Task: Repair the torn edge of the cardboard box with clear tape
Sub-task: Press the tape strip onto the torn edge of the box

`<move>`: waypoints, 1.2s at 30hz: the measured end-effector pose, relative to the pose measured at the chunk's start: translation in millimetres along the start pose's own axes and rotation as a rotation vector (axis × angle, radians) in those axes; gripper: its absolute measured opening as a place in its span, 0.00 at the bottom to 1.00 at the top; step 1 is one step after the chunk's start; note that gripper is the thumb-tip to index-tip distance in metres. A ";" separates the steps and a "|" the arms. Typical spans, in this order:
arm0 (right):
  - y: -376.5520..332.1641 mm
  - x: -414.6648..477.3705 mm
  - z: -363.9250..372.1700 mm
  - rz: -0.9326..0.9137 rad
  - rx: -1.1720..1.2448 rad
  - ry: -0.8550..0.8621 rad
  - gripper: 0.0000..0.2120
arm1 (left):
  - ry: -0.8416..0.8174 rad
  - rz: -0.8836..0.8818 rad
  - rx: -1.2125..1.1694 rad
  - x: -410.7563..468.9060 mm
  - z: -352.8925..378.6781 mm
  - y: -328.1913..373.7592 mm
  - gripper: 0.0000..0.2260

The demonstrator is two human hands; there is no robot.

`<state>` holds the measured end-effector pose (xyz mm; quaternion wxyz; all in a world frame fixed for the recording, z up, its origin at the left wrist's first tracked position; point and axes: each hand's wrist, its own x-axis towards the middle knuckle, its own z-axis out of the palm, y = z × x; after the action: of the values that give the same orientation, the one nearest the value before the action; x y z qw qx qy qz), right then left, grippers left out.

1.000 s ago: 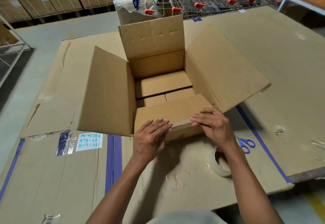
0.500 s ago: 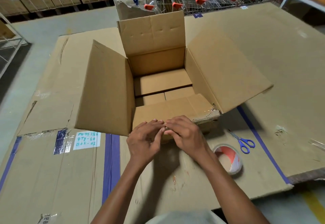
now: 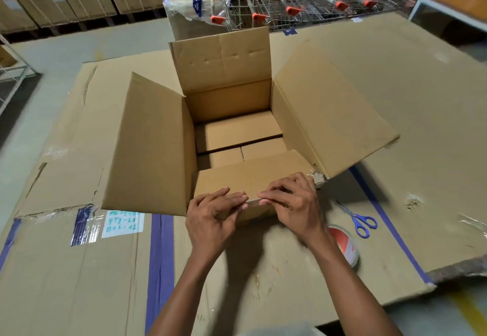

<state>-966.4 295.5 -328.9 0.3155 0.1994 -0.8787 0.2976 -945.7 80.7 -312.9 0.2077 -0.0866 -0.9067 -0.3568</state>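
An open cardboard box stands on the cardboard-covered table, its four flaps spread. The near flap folds down toward me. Its right corner is torn and ragged, with a shiny bit of clear tape there. My left hand and my right hand both pinch the flap's folded front edge, fingertips almost touching at the middle. A roll of clear tape with a red and white core lies right of my right wrist, partly hidden by it.
Blue-handled scissors lie right of the tape roll. The table is covered in flat cardboard sheets with blue tape strips and a white label. Shopping trolleys and a wrapped carton stand behind it.
Both hands lay flat and apart on the near flap. My right hand slid left off the torn corner, and now both sets of fingers curl on the flap's front edge. The tape roll is uncovered.
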 end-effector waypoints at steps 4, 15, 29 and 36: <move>22.0 -4.8 -17.6 0.033 -0.074 0.059 0.07 | -0.046 -0.022 0.001 2.0 -1.5 1.7 0.09; 51.3 -16.3 -68.1 0.172 -0.466 0.118 0.08 | -0.114 -0.080 -0.064 0.3 -6.0 -3.2 0.16; 50.2 -6.1 -76.6 0.312 -0.270 0.079 0.27 | -0.071 -0.107 -0.101 -0.8 -4.9 -2.3 0.16; 51.8 -17.8 -57.0 0.309 -0.172 0.095 0.11 | -0.054 -0.093 -0.072 -1.5 -0.1 1.8 0.12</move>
<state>-956.5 373.8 -325.9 0.3230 0.0201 -0.9053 0.2751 -943.8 81.9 -312.4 0.1631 -0.0612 -0.9017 -0.3958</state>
